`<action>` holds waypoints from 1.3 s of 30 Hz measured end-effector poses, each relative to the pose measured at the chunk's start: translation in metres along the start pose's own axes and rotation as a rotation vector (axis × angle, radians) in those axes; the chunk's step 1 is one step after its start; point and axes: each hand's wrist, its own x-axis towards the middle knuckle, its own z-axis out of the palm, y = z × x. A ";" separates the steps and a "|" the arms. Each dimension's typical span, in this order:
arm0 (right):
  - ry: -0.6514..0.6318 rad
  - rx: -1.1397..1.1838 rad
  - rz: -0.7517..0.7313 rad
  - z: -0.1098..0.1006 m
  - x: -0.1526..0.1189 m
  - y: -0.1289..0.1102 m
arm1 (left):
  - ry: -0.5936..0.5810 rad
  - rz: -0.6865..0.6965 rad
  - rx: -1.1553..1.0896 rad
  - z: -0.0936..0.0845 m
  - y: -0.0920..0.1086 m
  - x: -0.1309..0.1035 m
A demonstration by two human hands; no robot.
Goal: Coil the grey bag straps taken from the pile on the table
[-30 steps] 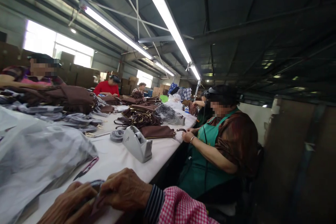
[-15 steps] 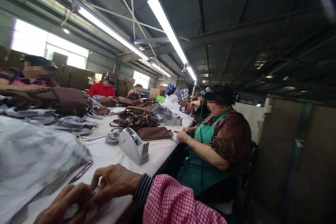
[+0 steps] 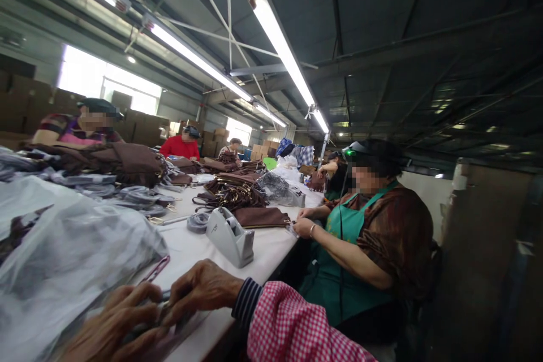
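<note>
My right hand (image 3: 203, 291), in a striped cuff and red checked sleeve, reaches in over the table's near edge with fingers pinched on something small and shiny that I cannot make out. Close beside it on the left is my left hand (image 3: 116, 325), blurred, its fingers bent over the same spot. Under both hands lies clear plastic. A big translucent plastic bag (image 3: 80, 260) spreads to the left of them, with a pink-handled tool (image 3: 156, 269) at its edge. Beyond my right hand stands a grey tape dispenser (image 3: 231, 237).
On the white table (image 3: 182, 249) lie brown bags (image 3: 258, 217), grey straps (image 3: 139, 198) and a brown pile (image 3: 231, 189). A co-worker in a green apron (image 3: 335, 271) sits close on the right, handling a brown bag. Other people sit along the far side.
The view has swung left, so the scene sits further right. My left hand's fingers have spread flatter over the plastic; my right hand stays pinched beside them.
</note>
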 end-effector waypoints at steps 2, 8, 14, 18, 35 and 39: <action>0.008 0.042 -0.014 0.001 0.000 -0.004 | -0.128 0.013 -0.062 -0.008 0.016 0.000; -0.138 -0.035 0.098 -0.006 -0.001 -0.032 | -0.256 -0.075 -0.159 -0.025 0.058 0.006; -0.268 -0.169 0.067 -0.014 0.004 -0.046 | -0.266 -0.106 -0.164 -0.024 0.061 0.003; -0.289 -0.201 0.066 -0.011 0.007 -0.051 | -0.275 -0.090 -0.181 -0.022 0.056 0.002; -0.176 -0.420 -0.106 0.001 0.004 -0.057 | -0.247 -0.189 -0.221 -0.023 0.066 0.002; -0.116 -0.597 -0.203 0.002 0.000 -0.059 | -0.247 -0.101 -0.166 -0.021 0.060 0.001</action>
